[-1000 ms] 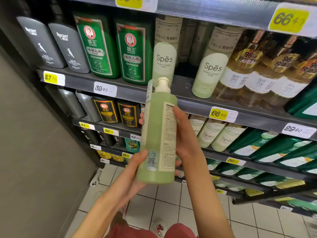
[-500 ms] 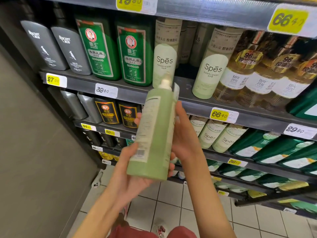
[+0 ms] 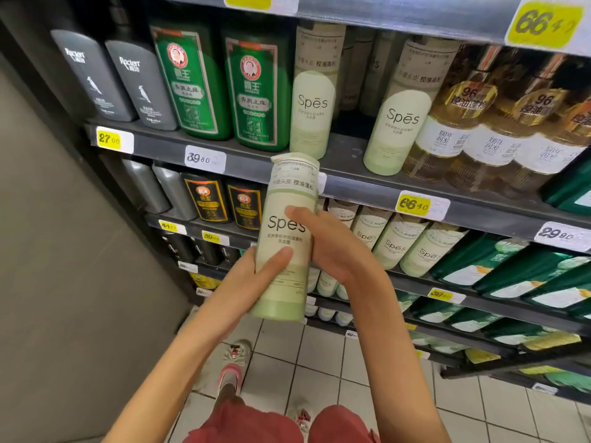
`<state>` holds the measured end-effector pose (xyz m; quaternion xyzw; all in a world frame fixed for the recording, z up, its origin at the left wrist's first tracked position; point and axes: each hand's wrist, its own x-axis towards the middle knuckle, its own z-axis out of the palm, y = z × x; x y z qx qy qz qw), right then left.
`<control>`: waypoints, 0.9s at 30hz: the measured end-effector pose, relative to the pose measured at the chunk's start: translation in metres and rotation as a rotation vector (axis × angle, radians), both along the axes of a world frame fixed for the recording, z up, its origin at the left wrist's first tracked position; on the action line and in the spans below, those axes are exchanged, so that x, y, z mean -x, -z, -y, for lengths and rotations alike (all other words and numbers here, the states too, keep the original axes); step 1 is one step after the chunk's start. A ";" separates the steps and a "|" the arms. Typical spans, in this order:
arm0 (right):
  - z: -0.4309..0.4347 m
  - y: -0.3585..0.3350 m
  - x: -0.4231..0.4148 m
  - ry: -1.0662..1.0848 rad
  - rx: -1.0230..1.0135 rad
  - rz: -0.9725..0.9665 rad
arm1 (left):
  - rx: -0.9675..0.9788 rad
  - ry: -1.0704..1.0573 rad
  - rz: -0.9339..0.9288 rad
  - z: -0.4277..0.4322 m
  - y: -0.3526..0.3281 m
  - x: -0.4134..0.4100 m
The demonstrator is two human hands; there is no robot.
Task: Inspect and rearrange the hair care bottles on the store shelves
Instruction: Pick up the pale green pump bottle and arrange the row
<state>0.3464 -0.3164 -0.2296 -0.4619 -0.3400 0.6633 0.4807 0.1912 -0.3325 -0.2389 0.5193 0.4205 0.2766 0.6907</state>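
The left hand [image 3: 256, 276] and right hand [image 3: 332, 251] both grip the green bottle [image 3: 283, 241] in the middle. The person should hold it straight and slide it into the shelf gap [image 3: 348, 147] at one o'clock.

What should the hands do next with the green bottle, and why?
Probably lift the held Spes bottle into the shelf gap between the two standing Spes bottles: left hand and right hand hold it, label facing out, matching them.

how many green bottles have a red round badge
2 green bottles, side by side on the upper shelf: one beside the grey bottles, the other beside a pale bottle. More may hide behind them.
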 end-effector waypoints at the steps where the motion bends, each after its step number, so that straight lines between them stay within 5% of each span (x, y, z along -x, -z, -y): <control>1: 0.000 0.004 0.003 0.010 0.008 0.012 | -0.015 -0.040 -0.036 0.000 0.003 -0.003; 8: 0.028 0.044 0.020 -0.058 0.125 -0.080 | 0.167 -0.072 0.175 0.002 0.027 0.002; 13: 0.035 0.060 0.016 -0.007 0.090 -0.010 | 0.194 0.013 0.149 0.005 0.048 0.002; 21: 0.048 0.073 -0.010 0.004 -0.112 0.402 | -0.170 0.151 -0.114 -0.006 0.059 0.015; 27: 0.061 0.071 -0.014 0.015 -0.273 0.521 | -0.420 0.138 -0.210 -0.009 0.065 0.014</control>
